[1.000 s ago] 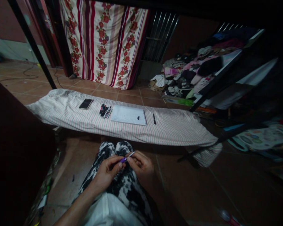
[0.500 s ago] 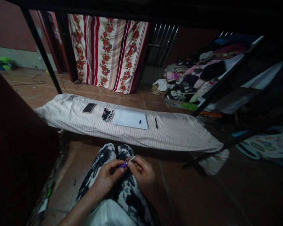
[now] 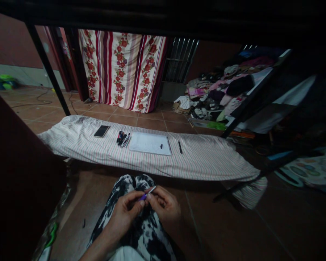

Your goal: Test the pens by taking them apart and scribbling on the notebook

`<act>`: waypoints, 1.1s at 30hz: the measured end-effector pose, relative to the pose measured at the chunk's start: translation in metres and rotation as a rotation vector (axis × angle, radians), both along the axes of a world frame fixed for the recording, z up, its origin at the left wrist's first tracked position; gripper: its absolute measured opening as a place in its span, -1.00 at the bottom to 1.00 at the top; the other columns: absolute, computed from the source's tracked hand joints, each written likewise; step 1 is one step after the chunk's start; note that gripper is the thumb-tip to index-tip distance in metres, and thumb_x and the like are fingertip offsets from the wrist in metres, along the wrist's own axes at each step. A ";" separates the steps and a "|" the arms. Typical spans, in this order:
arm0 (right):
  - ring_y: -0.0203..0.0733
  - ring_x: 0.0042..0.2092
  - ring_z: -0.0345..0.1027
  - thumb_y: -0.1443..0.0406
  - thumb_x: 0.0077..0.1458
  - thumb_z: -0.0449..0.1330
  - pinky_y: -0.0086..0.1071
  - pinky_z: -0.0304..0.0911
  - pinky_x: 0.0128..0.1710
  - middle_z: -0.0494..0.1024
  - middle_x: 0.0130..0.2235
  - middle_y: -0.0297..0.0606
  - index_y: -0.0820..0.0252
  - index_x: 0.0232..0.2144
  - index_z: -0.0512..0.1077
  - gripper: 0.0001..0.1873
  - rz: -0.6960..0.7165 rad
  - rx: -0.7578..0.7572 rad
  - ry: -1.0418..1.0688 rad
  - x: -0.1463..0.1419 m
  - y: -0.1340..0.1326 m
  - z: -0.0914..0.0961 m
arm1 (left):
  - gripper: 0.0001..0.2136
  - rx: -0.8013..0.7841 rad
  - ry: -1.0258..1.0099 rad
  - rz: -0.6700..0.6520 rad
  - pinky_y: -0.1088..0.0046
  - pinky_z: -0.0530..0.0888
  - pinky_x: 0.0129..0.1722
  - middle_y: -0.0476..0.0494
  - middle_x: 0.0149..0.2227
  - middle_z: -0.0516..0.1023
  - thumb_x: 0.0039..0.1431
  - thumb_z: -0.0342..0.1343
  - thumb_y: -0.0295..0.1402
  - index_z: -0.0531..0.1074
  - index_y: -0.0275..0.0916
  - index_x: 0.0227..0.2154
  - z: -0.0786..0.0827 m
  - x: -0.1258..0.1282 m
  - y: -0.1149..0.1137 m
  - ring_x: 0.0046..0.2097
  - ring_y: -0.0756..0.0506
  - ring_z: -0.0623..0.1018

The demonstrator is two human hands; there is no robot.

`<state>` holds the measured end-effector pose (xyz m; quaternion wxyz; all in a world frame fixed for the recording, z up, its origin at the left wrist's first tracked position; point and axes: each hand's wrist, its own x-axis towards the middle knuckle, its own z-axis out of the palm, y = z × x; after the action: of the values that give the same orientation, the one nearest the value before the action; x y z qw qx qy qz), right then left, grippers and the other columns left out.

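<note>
Both my hands meet over my knees, which are in black-and-white patterned trousers. My left hand point(image 3: 126, 212) pinches the purple end of a slim pen point(image 3: 147, 193), and my right hand point(image 3: 164, 206) grips the pen's pale end. Ahead on the floor lies a striped cloth point(image 3: 206, 159). On it rest a spiral notebook point(image 3: 150, 143) with a small dark cap on the page, a bundle of pens point(image 3: 122, 138) to its left, a phone point(image 3: 101, 131) further left, and a single black pen point(image 3: 180, 147) to the notebook's right.
A floral striped curtain point(image 3: 122, 69) hangs at the back. A heap of clothes point(image 3: 220, 90) covers a slanted rack at the right. Dark metal poles point(image 3: 47, 69) cross the left side, a dark panel fills the near left, and a patterned mat point(image 3: 306, 170) lies at far right.
The view has tilted up and shifted slightly, so the cloth and hands sit lower in frame. Both hands keep hold of the purple pen over my knees.
</note>
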<state>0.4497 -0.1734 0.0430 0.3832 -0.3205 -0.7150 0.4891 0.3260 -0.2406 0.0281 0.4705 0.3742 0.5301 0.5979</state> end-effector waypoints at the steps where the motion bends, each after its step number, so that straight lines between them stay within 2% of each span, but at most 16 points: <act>1: -0.35 -0.51 0.31 0.23 0.00 0.11 -0.55 0.21 -0.57 0.44 -0.50 -0.29 0.23 -0.43 0.50 -0.79 0.003 0.001 0.007 -0.001 0.001 0.001 | -0.72 0.002 -0.006 0.001 0.42 0.41 -0.20 -0.16 -0.32 0.57 -0.09 0.20 -0.22 0.53 -0.27 -0.31 0.000 -0.001 0.001 -0.26 -0.11 0.51; 17: -0.34 -0.50 0.35 0.22 -0.04 0.15 -0.54 0.30 -0.52 0.47 -0.46 -0.29 0.23 -0.37 0.50 -0.78 -0.026 -0.088 0.028 -0.007 0.004 0.009 | -0.75 0.026 -0.001 0.098 0.41 0.45 -0.21 -0.18 -0.29 0.59 -0.09 0.19 -0.27 0.53 -0.29 -0.33 0.006 0.003 0.008 -0.24 -0.12 0.53; 24: -0.24 -0.39 0.41 0.20 -0.04 0.17 -0.45 0.37 -0.41 0.51 -0.36 -0.20 0.24 -0.27 0.50 -0.71 -0.015 -0.140 0.028 -0.008 0.005 0.009 | -0.72 0.031 0.005 0.118 0.39 0.45 -0.19 -0.17 -0.31 0.60 -0.08 0.19 -0.25 0.52 -0.30 -0.31 0.006 0.000 0.007 -0.25 -0.13 0.54; 29: -0.23 -0.39 0.42 0.21 -0.07 0.19 -0.41 0.38 -0.39 0.53 -0.40 -0.22 0.24 -0.25 0.49 -0.69 -0.015 -0.217 0.081 -0.010 0.006 0.007 | -0.74 0.054 0.022 0.109 0.40 0.44 -0.16 -0.16 -0.26 0.59 -0.06 0.18 -0.28 0.52 -0.29 -0.30 0.009 -0.004 0.011 -0.21 -0.13 0.53; 33: -0.29 -0.44 0.40 0.22 -0.07 0.19 -0.45 0.36 -0.42 0.52 -0.44 -0.27 0.24 -0.23 0.46 -0.68 0.000 -0.279 0.107 -0.010 0.007 0.008 | -0.75 0.052 0.032 0.119 0.41 0.43 -0.16 -0.16 -0.27 0.59 -0.05 0.18 -0.29 0.52 -0.30 -0.30 0.008 -0.003 0.015 -0.20 -0.13 0.53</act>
<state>0.4395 -0.1661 0.0509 0.3725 -0.3439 -0.6187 0.6002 0.3228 -0.2256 0.0365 0.4160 0.3636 0.5430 0.6323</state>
